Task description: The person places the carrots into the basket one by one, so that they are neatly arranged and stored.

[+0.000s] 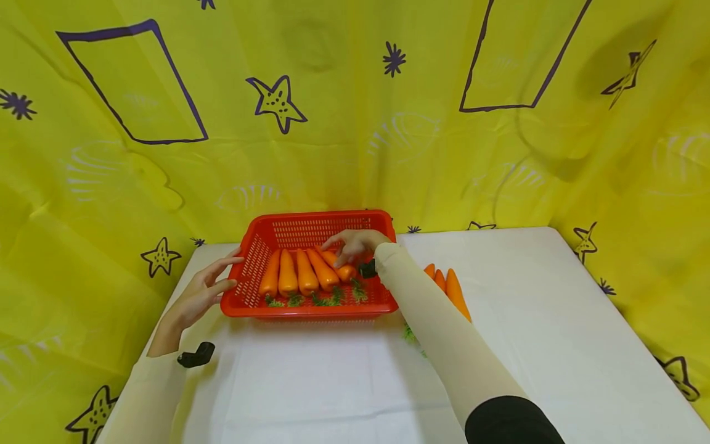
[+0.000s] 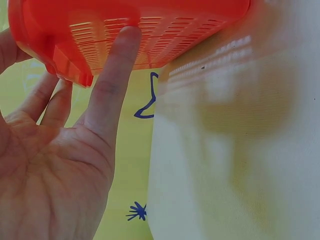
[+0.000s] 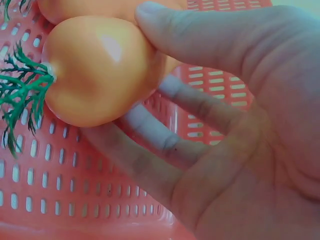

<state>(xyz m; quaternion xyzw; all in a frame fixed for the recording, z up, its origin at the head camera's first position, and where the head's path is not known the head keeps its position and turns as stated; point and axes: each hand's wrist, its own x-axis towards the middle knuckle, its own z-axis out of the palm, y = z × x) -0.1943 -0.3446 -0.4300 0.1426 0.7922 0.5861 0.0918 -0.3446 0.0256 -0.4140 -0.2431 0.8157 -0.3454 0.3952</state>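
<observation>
A red slotted plastic basket (image 1: pixel 309 312) holds a row of smooth orange carrots (image 1: pixel 288 274) with green leafy tops, which look artificial. My right hand (image 1: pixel 357 242) reaches into the basket and holds the rightmost carrot (image 3: pixel 97 70), thumb on its upper side and fingers beneath. That carrot lies beside the others, its top toward me. At the basket's left end, my left hand (image 1: pixel 202 288) touches the outside with fairly straight fingers. In the left wrist view, one long finger (image 2: pixel 107 90) lies against the basket's slotted wall (image 2: pixel 165 32).
More carrots (image 1: pixel 456 293) lie on the white table (image 1: pixel 310 382) right of the basket, partly hidden by my right forearm. Yellow patterned cloth (image 1: pixel 344 160) hangs behind the table and along both sides.
</observation>
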